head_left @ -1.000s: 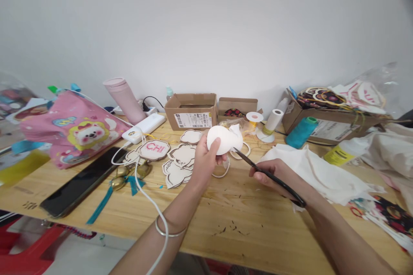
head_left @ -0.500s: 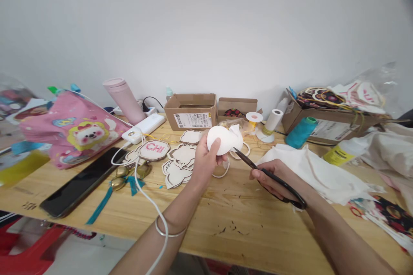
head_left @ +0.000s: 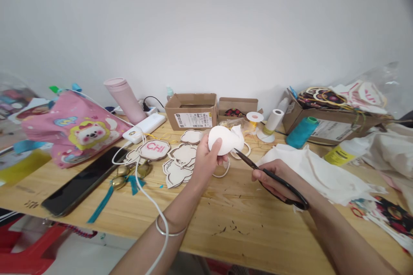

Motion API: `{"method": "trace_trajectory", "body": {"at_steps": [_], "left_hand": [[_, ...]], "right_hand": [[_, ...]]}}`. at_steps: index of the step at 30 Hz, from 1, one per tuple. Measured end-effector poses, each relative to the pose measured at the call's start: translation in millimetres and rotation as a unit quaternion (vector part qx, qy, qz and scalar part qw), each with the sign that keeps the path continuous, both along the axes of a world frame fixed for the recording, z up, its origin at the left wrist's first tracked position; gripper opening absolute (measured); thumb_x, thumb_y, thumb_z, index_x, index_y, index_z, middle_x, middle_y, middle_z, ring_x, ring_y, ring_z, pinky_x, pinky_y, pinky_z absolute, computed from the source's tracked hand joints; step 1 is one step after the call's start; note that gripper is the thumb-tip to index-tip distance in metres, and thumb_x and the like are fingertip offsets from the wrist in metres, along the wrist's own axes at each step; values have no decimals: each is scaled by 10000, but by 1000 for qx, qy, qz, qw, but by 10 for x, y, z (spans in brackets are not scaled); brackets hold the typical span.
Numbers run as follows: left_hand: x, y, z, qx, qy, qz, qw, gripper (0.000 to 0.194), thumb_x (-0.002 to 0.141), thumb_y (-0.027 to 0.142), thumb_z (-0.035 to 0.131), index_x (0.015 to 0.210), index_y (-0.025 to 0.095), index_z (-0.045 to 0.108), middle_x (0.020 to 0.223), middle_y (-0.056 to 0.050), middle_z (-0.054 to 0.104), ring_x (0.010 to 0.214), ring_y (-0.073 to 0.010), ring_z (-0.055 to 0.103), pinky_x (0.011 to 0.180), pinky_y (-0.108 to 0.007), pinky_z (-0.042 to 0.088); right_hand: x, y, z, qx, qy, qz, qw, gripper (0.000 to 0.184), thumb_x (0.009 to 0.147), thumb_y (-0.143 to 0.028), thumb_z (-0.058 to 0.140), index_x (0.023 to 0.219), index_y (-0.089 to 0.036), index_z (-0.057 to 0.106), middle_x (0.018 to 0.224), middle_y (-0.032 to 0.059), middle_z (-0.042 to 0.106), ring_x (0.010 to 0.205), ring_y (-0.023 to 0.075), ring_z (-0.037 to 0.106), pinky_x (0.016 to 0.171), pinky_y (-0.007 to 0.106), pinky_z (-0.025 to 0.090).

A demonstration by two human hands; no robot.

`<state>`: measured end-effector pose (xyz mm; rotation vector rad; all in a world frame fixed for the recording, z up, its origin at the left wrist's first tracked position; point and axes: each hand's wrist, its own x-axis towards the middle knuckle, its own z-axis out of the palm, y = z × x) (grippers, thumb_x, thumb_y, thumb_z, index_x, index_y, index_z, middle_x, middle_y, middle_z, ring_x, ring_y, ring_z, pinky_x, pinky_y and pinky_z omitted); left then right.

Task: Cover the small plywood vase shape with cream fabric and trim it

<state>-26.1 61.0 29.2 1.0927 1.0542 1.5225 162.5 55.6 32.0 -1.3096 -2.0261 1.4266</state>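
My left hand is raised above the wooden table, closed around a white fabric-covered ball whose loose cloth bunches at its right side. My right hand grips black scissors. Their blade tips reach up-left to just under the bunched cloth, at the ball's lower right. Below the left hand lie several flat wooden cutouts, one lettered "CHI".
White cloth is piled at the right. Cardboard boxes line the wall, with a teal thread spool and white roll. A phone, charger cable, power bank, pink tumbler and pink bag sit at the left.
Almost nothing has moved. The scissors' handles have spread slightly in my right hand; the ball stays in my left hand.
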Motion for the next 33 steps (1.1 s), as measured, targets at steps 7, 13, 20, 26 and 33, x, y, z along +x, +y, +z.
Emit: {"method": "trace_trajectory", "body": {"at_steps": [7, 13, 20, 26, 33], "left_hand": [[0, 3, 6, -4, -4, -1, 1000, 323, 731, 361, 562, 954, 141, 482, 520, 25, 541, 378, -65, 462, 329, -146, 311], [-1, 0, -1, -7, -6, 1, 1000, 332, 724, 371, 568, 956, 148, 485, 530, 26, 545, 375, -63, 463, 327, -144, 309], [-3, 8, -25, -5, 4, -2, 1000, 304, 742, 357, 547, 959, 154, 481, 560, 15, 560, 390, -68, 468, 337, -151, 317], [-2, 12, -27, -17, -2, 13, 1000, 259, 756, 320, 534, 949, 152, 491, 626, -4, 584, 410, -65, 472, 342, -154, 293], [-5, 17, -28, -40, -61, 5, 997, 253, 743, 284, 557, 954, 150, 518, 651, 4, 585, 426, -45, 465, 350, -135, 270]], "right_hand": [[-25, 2, 49, -5, -5, -4, 1000, 462, 667, -599, 509, 520, -164, 457, 342, -75, 288, 302, 41, 241, 316, 198, 134], [-30, 12, 18, 31, -20, -12, 999, 488, 658, -609, 498, 472, -181, 357, 399, -71, 222, 372, 46, 201, 361, 209, 117], [10, 69, -72, 75, -48, -6, 996, 475, 658, -552, 529, 464, -171, 321, 500, -53, 217, 464, 60, 205, 402, 206, 148], [28, 75, -69, 115, -69, 10, 991, 332, 680, -473, 551, 617, -148, 532, 537, -38, 395, 514, 87, 329, 442, 198, 254], [0, 9, -62, 101, -42, 44, 993, 308, 750, -459, 488, 723, -157, 545, 577, -33, 417, 529, 92, 348, 455, 196, 272]]}}
